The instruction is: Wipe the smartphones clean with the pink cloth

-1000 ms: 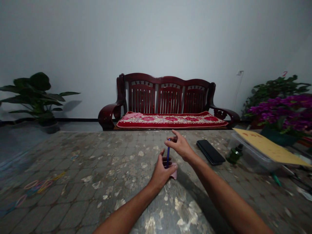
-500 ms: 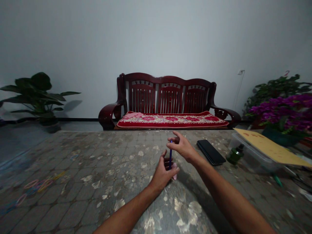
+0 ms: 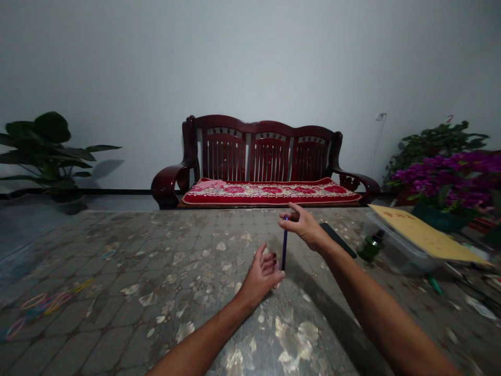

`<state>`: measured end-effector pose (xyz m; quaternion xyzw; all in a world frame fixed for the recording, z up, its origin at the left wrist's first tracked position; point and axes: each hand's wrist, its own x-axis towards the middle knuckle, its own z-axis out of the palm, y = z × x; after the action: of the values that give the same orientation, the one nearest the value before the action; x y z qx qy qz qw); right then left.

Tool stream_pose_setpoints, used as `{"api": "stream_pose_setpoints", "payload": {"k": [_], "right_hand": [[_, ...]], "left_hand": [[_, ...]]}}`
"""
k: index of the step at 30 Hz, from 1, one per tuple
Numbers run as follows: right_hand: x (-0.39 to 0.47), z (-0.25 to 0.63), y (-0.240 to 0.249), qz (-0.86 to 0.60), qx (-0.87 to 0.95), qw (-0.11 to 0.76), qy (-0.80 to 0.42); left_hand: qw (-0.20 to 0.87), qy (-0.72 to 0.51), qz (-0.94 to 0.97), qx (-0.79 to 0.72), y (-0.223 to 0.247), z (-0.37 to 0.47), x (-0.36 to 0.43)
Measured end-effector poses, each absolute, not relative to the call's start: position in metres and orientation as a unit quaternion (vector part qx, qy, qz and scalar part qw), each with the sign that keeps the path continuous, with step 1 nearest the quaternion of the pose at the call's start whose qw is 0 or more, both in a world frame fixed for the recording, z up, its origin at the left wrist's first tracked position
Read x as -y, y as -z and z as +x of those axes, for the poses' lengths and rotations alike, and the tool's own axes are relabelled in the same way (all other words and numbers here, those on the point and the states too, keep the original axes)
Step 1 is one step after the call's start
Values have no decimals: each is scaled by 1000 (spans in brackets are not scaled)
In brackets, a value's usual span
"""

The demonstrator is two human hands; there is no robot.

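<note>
A slim blue pen stands nearly upright, its top pinched between the thumb and fingers of my right hand. Below and to the left, my left hand rests low over the table with curled fingers around a small pale pink thing, mostly hidden by them. The pen's lower end comes down beside the tip of my left thumb; whether they touch I cannot tell. What kind of thing the pink one is does not show.
A black phone lies behind my right forearm. Farther right are a green bottle and a clear plastic box under a yellow sheet. Colourful rubber bands lie on the patterned tabletop at left.
My right hand has moved up and right with the pen, whose lower end has come away from inside my left hand's fingers. The view has shifted slightly.
</note>
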<state>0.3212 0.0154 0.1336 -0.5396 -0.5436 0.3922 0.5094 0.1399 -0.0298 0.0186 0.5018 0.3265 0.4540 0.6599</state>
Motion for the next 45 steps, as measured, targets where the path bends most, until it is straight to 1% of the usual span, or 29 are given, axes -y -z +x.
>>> {"api": "stream_pose_setpoints", "payload": {"k": [5, 8, 13, 16, 24, 30, 39, 42, 45], "right_hand": [[-21, 363, -147, -594, 560, 484, -315], [-26, 396, -150, -636, 577, 453, -239], [-34, 445, -153, -711, 592, 363, -111], [-36, 462, -154, -751, 587, 296, -62], [-46, 474, -152, -795, 586, 158, -14], [-62, 471, -150, -826, 559, 76, -18], [-84, 467, -128, -837, 545, 21, -40], [-88, 467, -123, -842, 537, 2, -48], [-90, 468, -119, -844, 534, -13, -56]], "left_hand": [[650, -451, 502, -349, -17, 135, 29], [650, -455, 495, -356, -18, 134, 28], [651, -459, 488, -357, -17, 135, 28], [646, -460, 485, -368, -14, 135, 27], [629, -460, 478, -406, -8, 133, 24], [630, -459, 476, -407, -12, 133, 24], [627, -446, 491, -408, -10, 130, 23], [578, -436, 550, -417, -10, 128, 22], [464, -431, 647, -424, -10, 125, 21]]}}
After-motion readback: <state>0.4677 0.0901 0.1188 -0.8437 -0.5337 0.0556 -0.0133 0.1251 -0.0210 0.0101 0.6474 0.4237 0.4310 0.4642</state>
